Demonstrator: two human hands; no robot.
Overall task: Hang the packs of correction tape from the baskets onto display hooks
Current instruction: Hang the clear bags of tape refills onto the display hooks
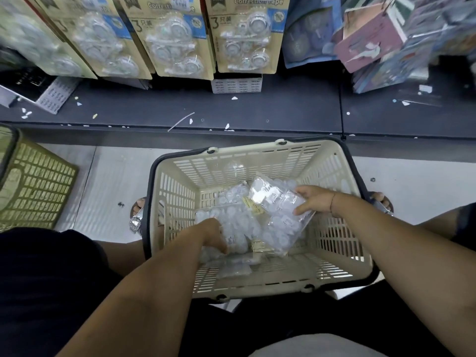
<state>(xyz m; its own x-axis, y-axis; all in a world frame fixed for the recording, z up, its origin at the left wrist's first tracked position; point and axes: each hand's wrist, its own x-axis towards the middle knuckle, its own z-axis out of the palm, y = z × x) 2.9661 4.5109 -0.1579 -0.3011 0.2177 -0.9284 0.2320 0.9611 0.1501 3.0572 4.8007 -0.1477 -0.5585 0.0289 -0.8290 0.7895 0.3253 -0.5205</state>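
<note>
Digging into clear correction tape packs (233, 231) in the cream basket (334, 173) with the left hand (213, 234), fingertips buried, grip unreadable; pinching a tilted pack (275, 215) by its edge with the right hand (315, 200), hands apart.

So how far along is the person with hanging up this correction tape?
Partly done: hanging packs already fill a row above the shelf. In hand: the right hand holds a clear pack inside the cream basket, and the left hand reaches among the loose packs beside it, its grip hidden. Left: those loose packs lie in the basket, none at a hook yet.
</note>
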